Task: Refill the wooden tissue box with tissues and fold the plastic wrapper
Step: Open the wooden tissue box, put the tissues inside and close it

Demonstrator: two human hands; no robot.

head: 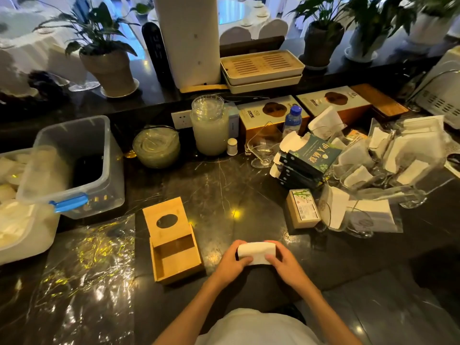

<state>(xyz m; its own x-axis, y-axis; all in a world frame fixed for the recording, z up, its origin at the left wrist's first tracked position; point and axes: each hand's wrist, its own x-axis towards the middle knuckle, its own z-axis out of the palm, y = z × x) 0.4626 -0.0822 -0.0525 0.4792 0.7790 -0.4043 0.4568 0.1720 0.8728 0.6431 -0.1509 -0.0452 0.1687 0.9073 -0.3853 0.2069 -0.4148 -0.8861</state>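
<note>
Both hands [257,263] gripping soft white tissue stack [257,252], open wooden box [174,241] beside

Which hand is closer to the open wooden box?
The left hand. It holds the tissue stack's left end just right of the wooden box; the right hand grips the far end.
</note>
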